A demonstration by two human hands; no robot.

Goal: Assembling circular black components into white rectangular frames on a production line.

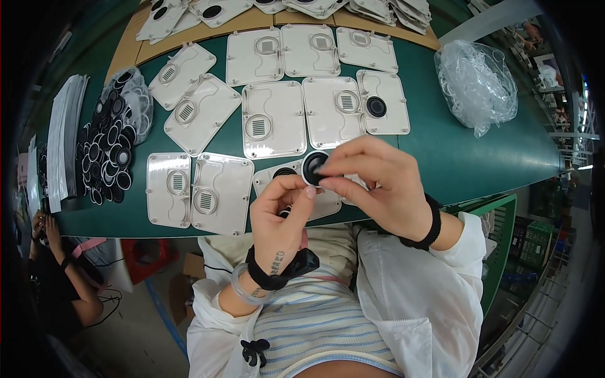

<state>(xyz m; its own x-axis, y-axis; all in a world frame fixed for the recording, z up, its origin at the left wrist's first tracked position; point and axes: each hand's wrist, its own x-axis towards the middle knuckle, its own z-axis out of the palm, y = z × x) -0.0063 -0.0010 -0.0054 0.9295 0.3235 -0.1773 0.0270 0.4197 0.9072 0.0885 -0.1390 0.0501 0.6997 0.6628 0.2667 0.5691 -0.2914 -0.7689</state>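
I log left hand (275, 217) and right hand (387, 186) pinching one disc (309, 166) by bench's (466, 157) near edge; a panel (393, 94) beyond appears fitted, most bare.

The scene is viewed through a wide fisheye camera on the person's head, faced steeply down. The left fingers (300, 209) and right fingers (348, 166) are framed close, near centre; the torso (315, 315) is seen at six o'clock, the table (441, 167) from nine through twelve to three.
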